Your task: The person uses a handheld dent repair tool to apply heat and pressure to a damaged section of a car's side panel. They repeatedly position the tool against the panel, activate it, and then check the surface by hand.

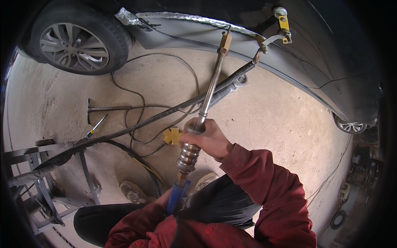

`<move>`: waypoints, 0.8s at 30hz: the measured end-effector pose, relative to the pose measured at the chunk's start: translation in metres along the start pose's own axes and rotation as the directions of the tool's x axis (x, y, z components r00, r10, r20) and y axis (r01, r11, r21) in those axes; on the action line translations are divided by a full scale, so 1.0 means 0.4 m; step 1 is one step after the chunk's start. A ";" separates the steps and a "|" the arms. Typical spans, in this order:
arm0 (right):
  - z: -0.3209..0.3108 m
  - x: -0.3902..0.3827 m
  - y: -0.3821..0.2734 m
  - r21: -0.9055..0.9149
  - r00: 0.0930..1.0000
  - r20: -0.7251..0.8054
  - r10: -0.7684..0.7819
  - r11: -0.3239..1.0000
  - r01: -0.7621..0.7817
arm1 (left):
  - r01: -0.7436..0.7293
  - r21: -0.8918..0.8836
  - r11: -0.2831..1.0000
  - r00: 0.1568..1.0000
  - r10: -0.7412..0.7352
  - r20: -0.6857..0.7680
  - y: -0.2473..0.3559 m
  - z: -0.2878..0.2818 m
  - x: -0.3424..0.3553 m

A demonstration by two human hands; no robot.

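A slide hammer slants up from my lap toward the dark car. Its brass-coloured tip end reaches the bare, shiny metal strip along the sill; whether the point touches is too fine to tell. My right hand is closed around the top of the ribbed metal sliding weight. Down by my legs, the blue handle rests in my left hand, whose fingers are mostly hidden behind it.
A black-sleeved pull line runs from a metal stand to a yellow pulling clamp on the car. A T-headed tool, a screwdriver, looping cables and a yellow-wrapped block lie on the floor. A wheel stands upper left.
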State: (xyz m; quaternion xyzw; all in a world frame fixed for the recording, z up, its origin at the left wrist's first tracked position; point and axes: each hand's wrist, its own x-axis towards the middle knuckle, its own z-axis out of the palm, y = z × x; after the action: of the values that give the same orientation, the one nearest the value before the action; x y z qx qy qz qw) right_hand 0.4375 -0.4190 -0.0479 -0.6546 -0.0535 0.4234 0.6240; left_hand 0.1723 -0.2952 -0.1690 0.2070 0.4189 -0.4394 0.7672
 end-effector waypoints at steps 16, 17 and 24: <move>-0.010 0.005 -0.004 0.035 0.998 0.022 0.054 0.998 -0.054 | -0.013 0.131 0.991 1.000 0.016 -0.018 0.014 -0.001 -0.015; -0.013 0.006 -0.011 0.045 1.000 0.002 0.009 0.999 -0.009 | -0.021 0.098 0.995 1.000 0.022 -0.010 0.014 0.002 -0.015; -0.006 0.003 -0.025 0.098 0.999 0.021 -0.036 0.995 0.033 | -0.039 0.054 0.998 0.999 0.041 -0.026 0.009 0.000 -0.019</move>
State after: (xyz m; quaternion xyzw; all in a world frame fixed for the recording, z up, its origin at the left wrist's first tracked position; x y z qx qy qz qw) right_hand 0.4444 -0.4180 -0.0404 -0.6174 -0.0512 0.4221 0.6619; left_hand 0.1735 -0.2895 -0.1628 0.2418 0.4129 -0.4323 0.7643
